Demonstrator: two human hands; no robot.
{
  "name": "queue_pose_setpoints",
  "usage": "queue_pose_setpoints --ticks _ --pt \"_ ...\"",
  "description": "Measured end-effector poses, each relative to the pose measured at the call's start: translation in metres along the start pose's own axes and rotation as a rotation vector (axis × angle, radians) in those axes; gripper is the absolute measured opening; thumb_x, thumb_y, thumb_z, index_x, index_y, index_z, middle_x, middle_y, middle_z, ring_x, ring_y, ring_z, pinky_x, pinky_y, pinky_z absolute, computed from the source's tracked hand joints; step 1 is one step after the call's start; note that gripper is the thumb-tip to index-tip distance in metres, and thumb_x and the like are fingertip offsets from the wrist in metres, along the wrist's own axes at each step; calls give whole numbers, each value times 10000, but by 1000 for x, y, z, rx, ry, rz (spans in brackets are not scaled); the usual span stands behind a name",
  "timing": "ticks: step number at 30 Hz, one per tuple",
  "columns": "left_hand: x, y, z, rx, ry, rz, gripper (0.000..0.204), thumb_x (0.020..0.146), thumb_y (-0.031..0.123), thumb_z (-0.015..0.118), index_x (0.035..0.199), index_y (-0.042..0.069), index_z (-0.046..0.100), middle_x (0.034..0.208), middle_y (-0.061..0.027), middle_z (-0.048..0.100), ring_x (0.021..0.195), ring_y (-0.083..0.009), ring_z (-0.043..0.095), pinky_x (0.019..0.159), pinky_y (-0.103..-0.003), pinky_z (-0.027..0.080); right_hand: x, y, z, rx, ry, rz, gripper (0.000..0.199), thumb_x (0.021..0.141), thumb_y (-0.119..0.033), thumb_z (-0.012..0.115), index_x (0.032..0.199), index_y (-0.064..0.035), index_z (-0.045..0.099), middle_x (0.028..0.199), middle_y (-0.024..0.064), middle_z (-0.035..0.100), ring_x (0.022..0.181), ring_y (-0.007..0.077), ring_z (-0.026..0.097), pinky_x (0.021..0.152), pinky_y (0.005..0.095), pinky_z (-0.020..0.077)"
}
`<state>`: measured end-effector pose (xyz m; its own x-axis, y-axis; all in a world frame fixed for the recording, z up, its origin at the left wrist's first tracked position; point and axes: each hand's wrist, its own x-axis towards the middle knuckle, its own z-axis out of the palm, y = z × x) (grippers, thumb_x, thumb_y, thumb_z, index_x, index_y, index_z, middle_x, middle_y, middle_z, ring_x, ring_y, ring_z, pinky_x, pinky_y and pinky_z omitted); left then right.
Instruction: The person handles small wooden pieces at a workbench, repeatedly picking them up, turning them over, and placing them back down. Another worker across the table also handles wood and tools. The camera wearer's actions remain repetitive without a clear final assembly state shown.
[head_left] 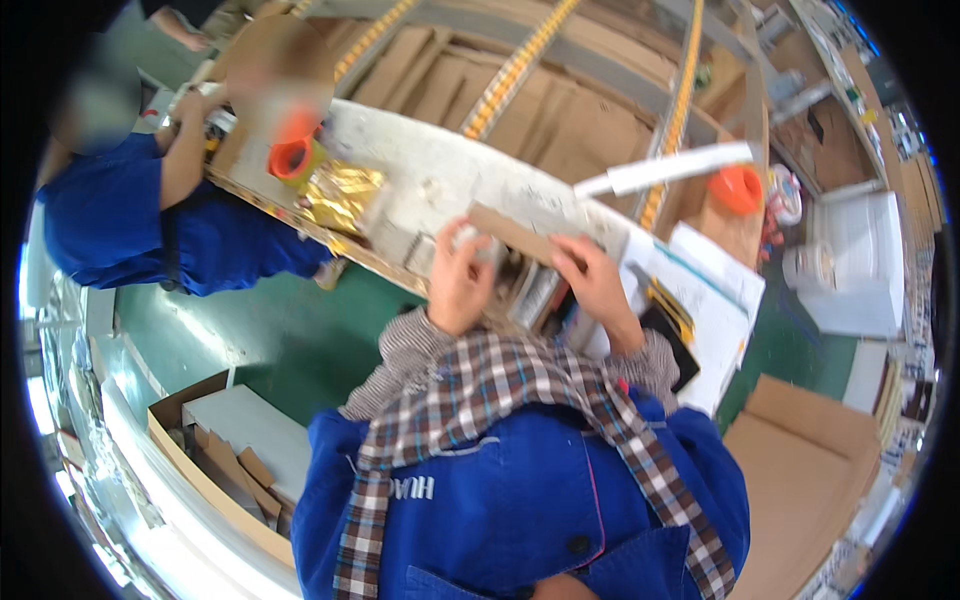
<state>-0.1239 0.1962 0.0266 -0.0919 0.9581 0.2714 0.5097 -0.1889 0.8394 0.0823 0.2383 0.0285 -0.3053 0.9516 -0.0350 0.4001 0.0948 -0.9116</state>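
A short brown cardboard strip (pixel 515 235) is held over the near edge of the white worktable (pixel 420 140), slanting down to the right. My right hand (pixel 600 290) pinches its right end between thumb and fingers. Close to the strip's left end, my left hand (pixel 460 285) has its fingers curled around something pale and roundish, blurred and partly hidden by the fingers. Just beyond my right hand, white papers (pixel 715 330) lie on the table with a yellow-handled tool (pixel 672 312) on them.
Gold foil (pixel 340 195) and an orange roll (pixel 291 158) lie to the left, near a person in blue (pixel 110 220). Roller tracks (pixel 520 68) run beyond the table. Another orange roll (pixel 735 188) is at right. A carton (pixel 215 450) and cardboard sheets (pixel 795 480) flank me.
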Motion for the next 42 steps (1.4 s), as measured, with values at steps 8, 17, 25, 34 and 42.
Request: queue_pose_setpoints --ticks 8,17,25,34,42 --pt "5 -2 15 411 -8 483 140 660 118 569 788 99 623 1066 -85 543 953 -225 500 827 -347 369 2 23 -2 11 114 -66 246 819 -136 626 1030 -8 633 894 103 623 793 161 608 731 274 475" --pt "-3 -4 29 916 -91 646 118 591 199 555 591 88 597 644 -11 518 804 -182 475 714 -315 363 -1 5 1 -45 77 -101 257 831 -133 611 1057 -10 613 885 123 640 776 172 608 704 262 468" --pt "27 -7 31 1022 -618 798 161 688 175 551 636 71 663 627 -48 609 830 -201 533 823 -327 348 5 5 0 -104 99 -140 293 834 -202 603 1075 -37 607 893 155 637 774 240 619 700 303 475" --pt "24 6 26 929 -505 650 88 707 130 552 660 66 588 674 -66 592 978 -220 498 960 -430 300 -2 -1 3 -67 129 -119 288 833 -170 601 1068 -4 596 873 146 624 759 228 600 679 304 467" --pt "30 1 18 680 -420 662 56 699 86 548 747 57 551 631 -49 545 854 -214 496 815 -400 319 -1 1 4 37 116 -47 292 828 -161 600 1071 0 598 928 165 640 832 259 634 722 312 484"
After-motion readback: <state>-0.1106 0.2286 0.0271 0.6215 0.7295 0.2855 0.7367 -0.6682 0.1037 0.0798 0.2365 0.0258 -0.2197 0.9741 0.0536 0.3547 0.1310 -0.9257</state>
